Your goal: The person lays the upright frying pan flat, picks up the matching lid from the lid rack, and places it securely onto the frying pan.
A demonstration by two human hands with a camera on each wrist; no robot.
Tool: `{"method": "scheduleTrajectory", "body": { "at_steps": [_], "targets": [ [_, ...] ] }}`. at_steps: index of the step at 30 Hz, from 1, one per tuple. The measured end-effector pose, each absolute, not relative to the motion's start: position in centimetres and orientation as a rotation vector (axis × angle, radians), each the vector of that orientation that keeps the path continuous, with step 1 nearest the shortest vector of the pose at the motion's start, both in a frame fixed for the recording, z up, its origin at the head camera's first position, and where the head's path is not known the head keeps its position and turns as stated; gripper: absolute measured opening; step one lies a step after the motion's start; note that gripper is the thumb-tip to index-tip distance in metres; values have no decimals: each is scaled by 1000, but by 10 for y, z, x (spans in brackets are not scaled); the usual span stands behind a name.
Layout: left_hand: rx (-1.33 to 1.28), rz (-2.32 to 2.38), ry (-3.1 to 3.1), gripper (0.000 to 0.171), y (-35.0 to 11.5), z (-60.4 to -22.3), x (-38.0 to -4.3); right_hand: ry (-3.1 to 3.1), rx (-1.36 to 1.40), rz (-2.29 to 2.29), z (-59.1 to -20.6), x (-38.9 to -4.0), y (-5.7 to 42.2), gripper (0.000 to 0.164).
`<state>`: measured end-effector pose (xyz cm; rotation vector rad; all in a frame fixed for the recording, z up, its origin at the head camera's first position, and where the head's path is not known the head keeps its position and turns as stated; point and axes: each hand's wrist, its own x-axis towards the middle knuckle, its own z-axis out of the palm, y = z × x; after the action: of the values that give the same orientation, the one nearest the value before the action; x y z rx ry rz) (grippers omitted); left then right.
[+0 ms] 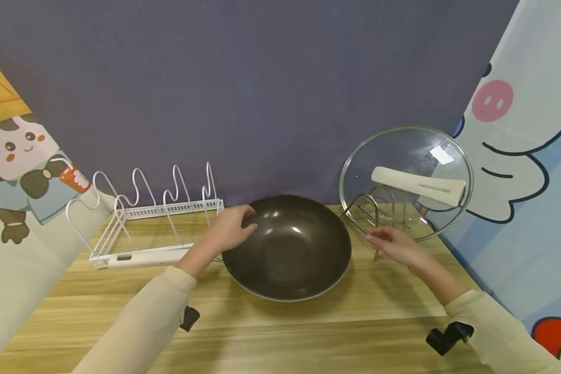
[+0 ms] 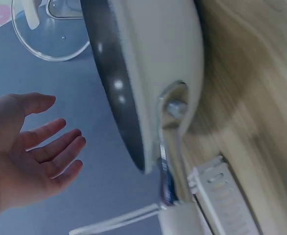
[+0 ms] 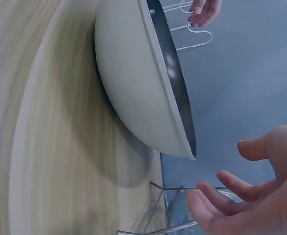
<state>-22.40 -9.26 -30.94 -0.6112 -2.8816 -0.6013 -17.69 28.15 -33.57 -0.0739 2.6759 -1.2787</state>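
Note:
A wok (image 1: 287,249), dark inside and cream outside, sits on the table with its cream handle (image 1: 149,258) pointing left. My left hand (image 1: 229,228) hovers above the wok's left rim. In the left wrist view its fingers are loosely bent and hold nothing. My right hand (image 1: 395,246) is right of the wok, close to a wire lid stand (image 1: 377,215); the right wrist view shows thumb and fingers apart, with nothing between them. Whether a fingertip touches the wire, I cannot tell. Leaning upright in that stand is a glass lid (image 1: 402,150) with a cream grip (image 1: 418,186).
To the left stands a white wire rack (image 1: 170,209) with several wavy dividers; the wok's handle lies along its front edge. A dark grey panel (image 1: 280,93) rises behind the wooden table (image 1: 280,343). Cartoon-printed walls flank both sides.

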Motion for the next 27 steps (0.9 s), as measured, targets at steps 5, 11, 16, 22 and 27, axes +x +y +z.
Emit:
{"method": "scheduleTrajectory", "body": {
  "at_steps": [5, 11, 16, 22, 27],
  "targets": [
    [-640, -562, -2879, 40, -76, -300, -230, 2809, -140, -1181, -328, -180, 283, 50],
    [-707, -545, -2861, 40, -54, -289, -239, 2944, -199, -1045, -315, -182, 286, 48],
    [-742, -564, -2866, 41, -33, -282, -247, 3088, -213, -894, -304, -183, 291, 43],
    [-754, -645, -2878, 43, -9, -282, -256, 3229, -280, -811, -294, -187, 296, 42],
    [-761, -690, -2883, 43, 8, -286, -263, 3309, -332, -825, -291, -193, 300, 39]
  ]
}}
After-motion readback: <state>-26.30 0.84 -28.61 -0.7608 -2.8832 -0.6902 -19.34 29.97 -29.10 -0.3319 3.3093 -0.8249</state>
